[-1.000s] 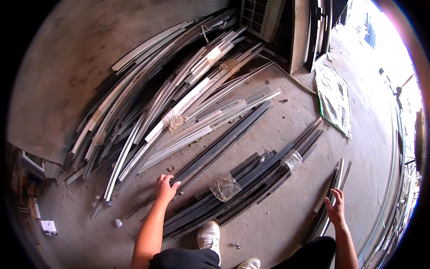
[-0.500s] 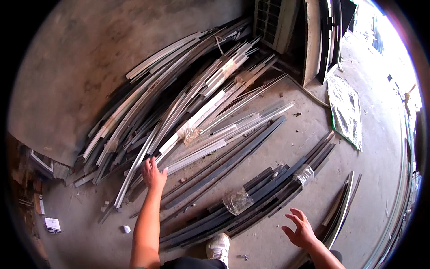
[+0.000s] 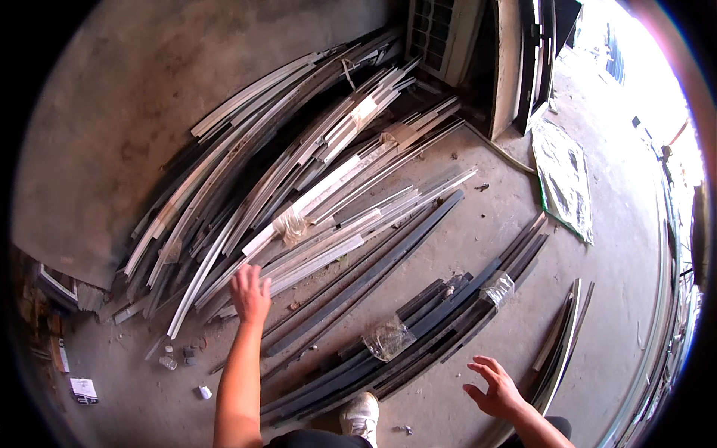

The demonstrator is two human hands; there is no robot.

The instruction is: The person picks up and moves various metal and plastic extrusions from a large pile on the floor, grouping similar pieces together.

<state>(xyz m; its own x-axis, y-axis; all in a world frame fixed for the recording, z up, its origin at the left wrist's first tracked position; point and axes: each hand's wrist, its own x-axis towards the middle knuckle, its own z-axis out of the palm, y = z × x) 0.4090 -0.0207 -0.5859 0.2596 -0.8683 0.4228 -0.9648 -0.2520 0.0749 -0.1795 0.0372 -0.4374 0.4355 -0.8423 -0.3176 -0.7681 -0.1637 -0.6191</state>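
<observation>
My left hand (image 3: 251, 296) is open, fingers apart, near the lower ends of a bundle of white and tan metal profiles (image 3: 328, 185) bound with clear tape. I cannot tell whether its fingertips touch them. Dark grey profiles (image 3: 358, 287) lie on the floor to the right of that hand. A taped bundle of black profiles (image 3: 448, 310) lies between my hands. My right hand (image 3: 494, 388) hangs open with nothing in it, to the right of the black bundle and left of a few short white and brown strips (image 3: 564, 340).
A large heap of long profiles (image 3: 246, 138) leans along the wall (image 3: 134, 112). Frames and panels (image 3: 508, 71) stand at the far end. A plastic sheet (image 3: 564, 179) lies on the floor beyond. My white shoe (image 3: 361, 414) is by the black bundle. A small white object (image 3: 205, 392) lies at left.
The view has shifted, so the piles sit further left and slightly higher in the picture. My left hand is now lower along the tan profiles. My right hand stays open in nearly the same place.
</observation>
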